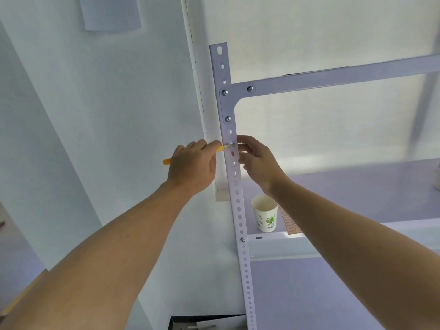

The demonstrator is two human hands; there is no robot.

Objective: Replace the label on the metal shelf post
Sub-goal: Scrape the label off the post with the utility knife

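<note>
A white perforated metal shelf post (239, 210) runs from the top centre down to the bottom edge. My left hand (192, 166) is closed on a yellow-handled knife (166, 161); its metal blade (229, 146) lies across the post face just below the corner bracket (226, 101). My right hand (258, 160) is on the right side of the post, fingers curled at the post edge by the blade tip. A faint reddish mark (232, 153) on the post under the blade may be the label; too small to tell.
A paper cup (265, 215) with a green print stands on the shelf (357, 186) right of the post. A strip of orange-printed stickers (289, 221) lies beside it under my right forearm. A white wall is left of the post. A dark open box (204, 323) sits at the bottom.
</note>
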